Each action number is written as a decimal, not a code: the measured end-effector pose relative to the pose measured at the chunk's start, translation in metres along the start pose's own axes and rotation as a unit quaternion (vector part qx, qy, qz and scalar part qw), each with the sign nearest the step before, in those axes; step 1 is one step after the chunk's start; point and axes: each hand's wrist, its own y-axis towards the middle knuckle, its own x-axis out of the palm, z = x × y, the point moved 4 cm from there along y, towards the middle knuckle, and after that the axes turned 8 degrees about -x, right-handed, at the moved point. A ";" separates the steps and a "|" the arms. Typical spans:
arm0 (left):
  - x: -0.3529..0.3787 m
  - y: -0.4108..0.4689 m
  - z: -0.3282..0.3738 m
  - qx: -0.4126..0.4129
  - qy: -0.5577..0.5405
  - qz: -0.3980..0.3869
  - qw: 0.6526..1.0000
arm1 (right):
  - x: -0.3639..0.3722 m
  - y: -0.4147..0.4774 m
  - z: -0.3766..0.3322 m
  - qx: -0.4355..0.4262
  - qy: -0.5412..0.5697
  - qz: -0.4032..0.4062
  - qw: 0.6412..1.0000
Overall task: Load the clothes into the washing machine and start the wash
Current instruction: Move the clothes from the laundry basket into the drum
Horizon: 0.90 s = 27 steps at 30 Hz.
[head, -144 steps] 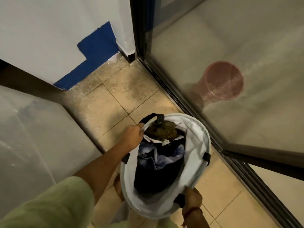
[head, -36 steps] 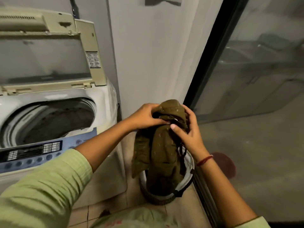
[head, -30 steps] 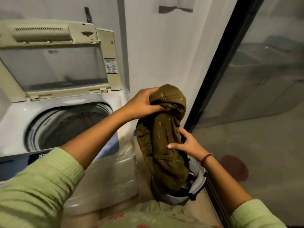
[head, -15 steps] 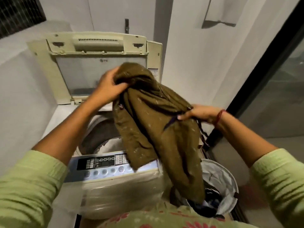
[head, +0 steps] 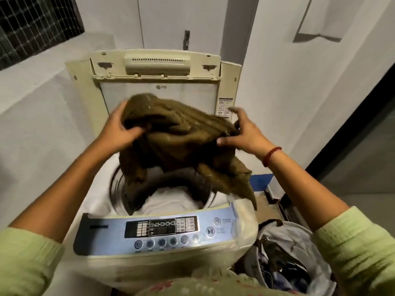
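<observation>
An olive-brown garment hangs bunched above the open drum of a top-loading washing machine. My left hand grips its left end, thumb curled into the cloth. My right hand holds the right end with its thumb under the fabric and the fingers spread above. White cloth lies inside the drum. The lid stands raised at the back. A white laundry basket with dark clothes sits on the floor to the machine's right.
The blue control panel with its power and start/pause buttons faces me at the front. White walls close in on the left and behind. A dark-framed glass door runs along the right. A blue patch of wall shows by the floor.
Both hands have carried the olive garment from above the basket leftward over the drum opening. My right hand has risen to the garment's right end. My view has turned squarely onto the machine.
</observation>
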 end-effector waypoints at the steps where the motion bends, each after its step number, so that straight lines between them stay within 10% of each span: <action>1: 0.008 -0.007 -0.021 -0.044 0.027 -0.066 0.996 | 0.017 -0.006 0.015 0.064 0.007 -0.103 0.993; 6: 0.069 -0.073 -0.136 -0.239 0.167 -0.460 0.839 | 0.109 -0.060 0.079 0.147 -0.164 -0.374 0.901; 11: 0.087 -0.058 -0.169 -0.365 0.108 -0.451 0.808 | 0.091 -0.034 0.090 0.115 -0.387 -0.167 0.900; 15: 0.115 -0.050 -0.164 -0.306 0.215 -0.536 0.757 | 0.091 -0.030 0.116 0.185 -0.326 -0.256 0.891; 19: 0.119 -0.013 -0.156 -0.202 0.234 -0.498 0.810 | 0.096 -0.017 0.093 0.058 -0.284 -0.168 0.942; 24: 0.052 0.055 -0.106 -0.111 0.215 -0.176 0.954 | 0.085 0.025 0.043 -0.017 -0.008 0.051 0.999; 27: 0.025 0.064 -0.089 -0.045 0.256 -0.054 0.964 | 0.088 0.043 0.038 -0.096 -0.062 0.107 0.988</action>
